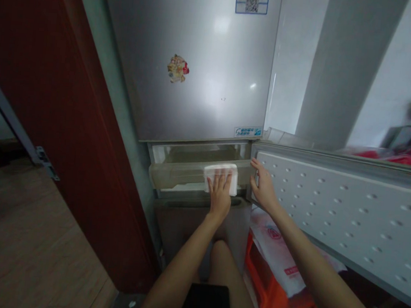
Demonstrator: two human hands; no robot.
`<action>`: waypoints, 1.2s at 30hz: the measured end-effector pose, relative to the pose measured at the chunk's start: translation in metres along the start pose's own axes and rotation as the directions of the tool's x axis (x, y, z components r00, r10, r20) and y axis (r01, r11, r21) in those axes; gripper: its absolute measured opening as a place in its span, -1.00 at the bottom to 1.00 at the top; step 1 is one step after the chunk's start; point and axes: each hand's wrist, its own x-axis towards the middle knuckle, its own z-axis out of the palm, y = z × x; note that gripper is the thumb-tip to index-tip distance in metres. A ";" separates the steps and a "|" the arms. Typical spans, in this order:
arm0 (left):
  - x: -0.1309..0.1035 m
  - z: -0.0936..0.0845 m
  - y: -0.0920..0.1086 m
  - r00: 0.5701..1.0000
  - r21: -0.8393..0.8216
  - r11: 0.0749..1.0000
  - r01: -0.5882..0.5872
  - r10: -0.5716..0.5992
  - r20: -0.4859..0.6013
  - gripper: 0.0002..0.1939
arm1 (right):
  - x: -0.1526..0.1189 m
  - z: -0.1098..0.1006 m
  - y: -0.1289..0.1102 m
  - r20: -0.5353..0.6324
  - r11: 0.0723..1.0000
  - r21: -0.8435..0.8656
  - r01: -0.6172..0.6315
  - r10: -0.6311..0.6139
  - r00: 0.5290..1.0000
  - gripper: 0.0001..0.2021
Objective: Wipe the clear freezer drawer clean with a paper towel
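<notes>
My left hand [220,193] lies with spread fingers over a white folded cloth [235,177], holding it flat against the front of a translucent freezer drawer [179,173]. This drawer is pulled out a little from the refrigerator's middle compartment. At the drawer's right end, my right hand [264,186] has its fingers apart. Its fingertips touch the hinge-side edge of the open compartment door [330,202], whose white dimpled inner face shows. Whatever lies inside the drawer cannot be made out.
The refrigerator's silver upper door [200,39] is shut above. A closed lower door [185,228] is in front of my legs. Beneath the open door stands an orange plastic stool [272,297] with a white plastic bag [280,245] on it. A dark red door [67,138] stands at left.
</notes>
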 end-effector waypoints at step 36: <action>-0.020 -0.021 -0.052 0.949 -0.121 0.976 0.181 -0.205 -0.239 -0.15 | -0.001 0.000 0.000 0.002 1.000 -0.006 0.002 -0.002 1.000 -0.46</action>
